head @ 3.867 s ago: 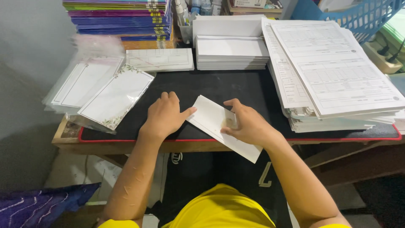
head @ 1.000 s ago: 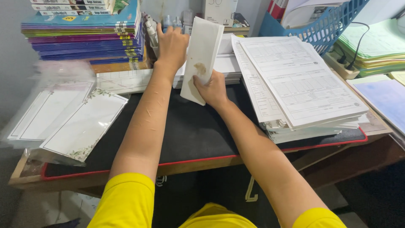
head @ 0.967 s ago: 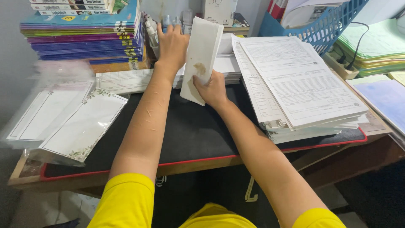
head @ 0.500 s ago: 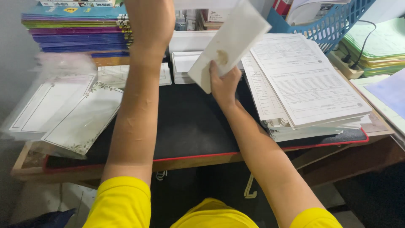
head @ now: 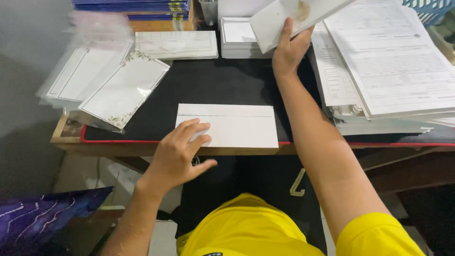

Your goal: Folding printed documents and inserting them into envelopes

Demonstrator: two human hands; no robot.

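One white envelope [head: 227,125] lies flat at the worktop's [head: 227,85] front edge, long axis along that edge. The left hand [head: 177,154], fingers spread, rests on its near-left corner. The right hand [head: 289,50] is far back, gripping a white folded paper [head: 294,16].

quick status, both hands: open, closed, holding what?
Left hand: open, fingertips resting on the white envelope lying on the black mat.
Right hand: closed on a raised stack of white envelopes.
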